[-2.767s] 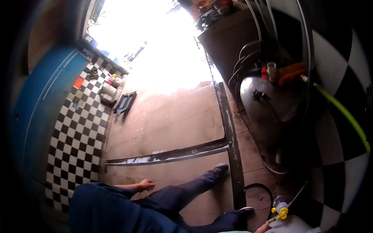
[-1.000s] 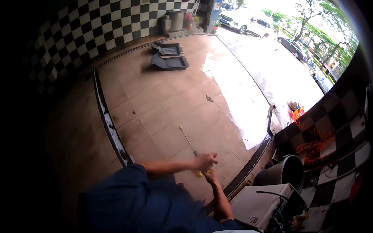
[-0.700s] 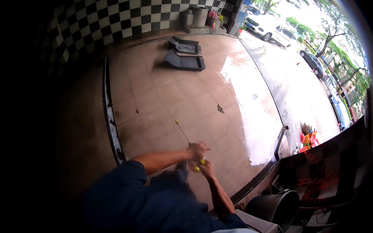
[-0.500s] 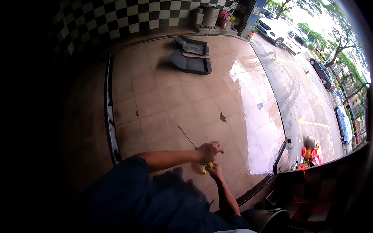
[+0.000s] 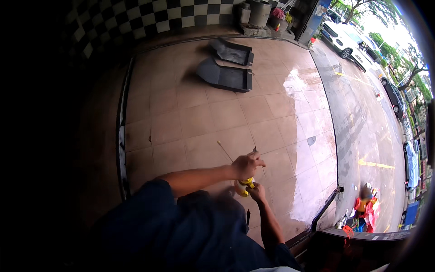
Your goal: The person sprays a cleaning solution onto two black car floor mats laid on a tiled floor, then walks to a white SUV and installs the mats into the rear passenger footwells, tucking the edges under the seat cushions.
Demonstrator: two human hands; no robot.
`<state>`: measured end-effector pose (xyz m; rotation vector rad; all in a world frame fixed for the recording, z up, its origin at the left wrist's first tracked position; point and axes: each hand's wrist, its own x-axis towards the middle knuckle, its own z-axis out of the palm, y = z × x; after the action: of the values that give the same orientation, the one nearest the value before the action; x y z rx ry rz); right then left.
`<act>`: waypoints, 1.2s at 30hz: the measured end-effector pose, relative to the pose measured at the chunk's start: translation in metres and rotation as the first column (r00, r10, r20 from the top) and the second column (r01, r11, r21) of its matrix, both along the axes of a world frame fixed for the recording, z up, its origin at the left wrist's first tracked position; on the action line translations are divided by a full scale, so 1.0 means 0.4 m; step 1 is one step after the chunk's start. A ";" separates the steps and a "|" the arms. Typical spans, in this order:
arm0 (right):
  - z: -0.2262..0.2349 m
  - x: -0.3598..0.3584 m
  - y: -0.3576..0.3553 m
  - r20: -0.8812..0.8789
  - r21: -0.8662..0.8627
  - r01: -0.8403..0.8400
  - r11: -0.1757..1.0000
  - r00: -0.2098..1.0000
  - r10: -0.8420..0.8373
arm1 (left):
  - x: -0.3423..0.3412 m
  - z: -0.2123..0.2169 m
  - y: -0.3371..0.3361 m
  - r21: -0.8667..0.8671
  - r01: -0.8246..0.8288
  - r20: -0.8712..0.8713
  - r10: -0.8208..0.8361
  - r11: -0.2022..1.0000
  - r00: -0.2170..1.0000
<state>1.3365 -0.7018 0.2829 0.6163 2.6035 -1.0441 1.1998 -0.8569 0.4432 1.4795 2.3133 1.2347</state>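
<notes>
Below my left hand [image 5: 247, 166] is what looks like a hand pump sprayer [image 5: 243, 189], with a pale body and yellow fittings. From beyond that hand a thin wand [image 5: 226, 152] with a yellow tip slants up and left. My left hand is closed over the top of the sprayer, its fingers pointing right; what exactly lies under the palm is hidden. Lower and to the right, my right hand [image 5: 258, 193] grips a yellow part at the sprayer's side. My dark shirt partly hides the bottom of the sprayer.
Two dark grey scoop-shaped panels [image 5: 225, 78] lie on the tiled floor [image 5: 199, 119] ahead. Pale wet-looking film [image 5: 312, 167] covers its right side. A dark channel [image 5: 121, 140] runs along the left. Metal containers [image 5: 259, 13] stand by the checkered wall; outside are parked cars [image 5: 346, 43].
My view has shifted, so the panels and the street sit differently in it. Both hands stay together on the sprayer, and the wand still points up and left.
</notes>
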 end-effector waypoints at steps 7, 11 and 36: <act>0.182 -0.391 0.159 -0.033 0.082 -0.123 0.989 0.991 0.126 | -0.318 -0.102 0.197 -0.170 -0.206 -0.009 0.208 0.964 0.978; 0.139 -0.641 0.263 0.011 0.132 -0.238 0.962 0.971 0.239 | -0.537 -0.301 0.301 -0.140 -0.214 -0.118 0.198 0.967 0.973; -0.447 -2.506 0.837 0.306 -0.371 -0.235 0.898 0.883 0.357 | -0.824 -0.673 0.087 -0.836 -0.471 0.391 0.297 -0.281 -0.871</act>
<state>0.3341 -0.3671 0.1041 0.2790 2.0561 -1.0980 0.8702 -0.8221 0.1740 -2.1396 1.5235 1.4455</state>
